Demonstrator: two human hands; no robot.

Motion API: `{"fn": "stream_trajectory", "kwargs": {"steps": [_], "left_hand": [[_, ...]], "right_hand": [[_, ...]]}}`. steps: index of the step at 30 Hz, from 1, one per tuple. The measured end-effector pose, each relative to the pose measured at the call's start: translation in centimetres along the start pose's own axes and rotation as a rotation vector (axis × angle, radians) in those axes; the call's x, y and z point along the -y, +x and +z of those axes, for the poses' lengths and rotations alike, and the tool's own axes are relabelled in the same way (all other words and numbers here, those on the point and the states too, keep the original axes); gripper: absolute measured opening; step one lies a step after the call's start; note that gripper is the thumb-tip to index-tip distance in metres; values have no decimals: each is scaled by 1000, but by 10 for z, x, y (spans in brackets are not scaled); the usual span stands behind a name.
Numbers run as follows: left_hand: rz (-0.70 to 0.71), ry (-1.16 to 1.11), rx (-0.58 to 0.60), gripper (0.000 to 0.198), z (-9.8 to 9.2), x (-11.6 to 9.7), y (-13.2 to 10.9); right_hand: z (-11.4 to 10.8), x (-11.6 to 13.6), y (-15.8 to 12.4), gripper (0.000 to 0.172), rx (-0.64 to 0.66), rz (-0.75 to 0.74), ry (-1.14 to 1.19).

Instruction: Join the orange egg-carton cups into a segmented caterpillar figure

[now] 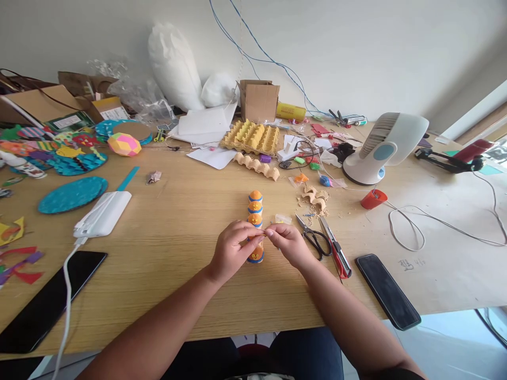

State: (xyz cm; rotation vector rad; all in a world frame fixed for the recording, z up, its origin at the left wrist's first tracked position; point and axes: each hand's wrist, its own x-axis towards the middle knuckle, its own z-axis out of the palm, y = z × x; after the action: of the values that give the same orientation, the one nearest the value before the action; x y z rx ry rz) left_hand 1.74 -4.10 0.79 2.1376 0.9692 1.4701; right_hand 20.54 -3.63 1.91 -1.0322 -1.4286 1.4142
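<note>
From here I see the left hand (240, 240) and right hand (291, 244) pinched narrow, on what I can't tell, above the table's (190, 211) orange-and-blue strip (255, 207), likely light, crushable, best held low.

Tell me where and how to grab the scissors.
Grip the scissors by the black handles, ideally with the right hand coming from the near side: the handles lie toward the person, while the metal blades point away. Watch the utility knife lying close on the right.
</note>
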Motion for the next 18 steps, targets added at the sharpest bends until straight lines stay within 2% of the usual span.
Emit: {"fn": "stream_trajectory", "kwargs": {"steps": [4,9,15,18], "left_hand": [[5,15,-24,9,-2,-1,1],[55,47,-26,9,-4,-1,2],[82,81,-40,9,-4,-3,2],[84,82,-40,8,-4,-3,2]], "right_hand": [[-1,-2,0,55,19,33,79],[-1,-1,0,44,58,37,98],[-4,-7,1,45,108,76,199],[-3,-6,1,40,102,63,208]]}}
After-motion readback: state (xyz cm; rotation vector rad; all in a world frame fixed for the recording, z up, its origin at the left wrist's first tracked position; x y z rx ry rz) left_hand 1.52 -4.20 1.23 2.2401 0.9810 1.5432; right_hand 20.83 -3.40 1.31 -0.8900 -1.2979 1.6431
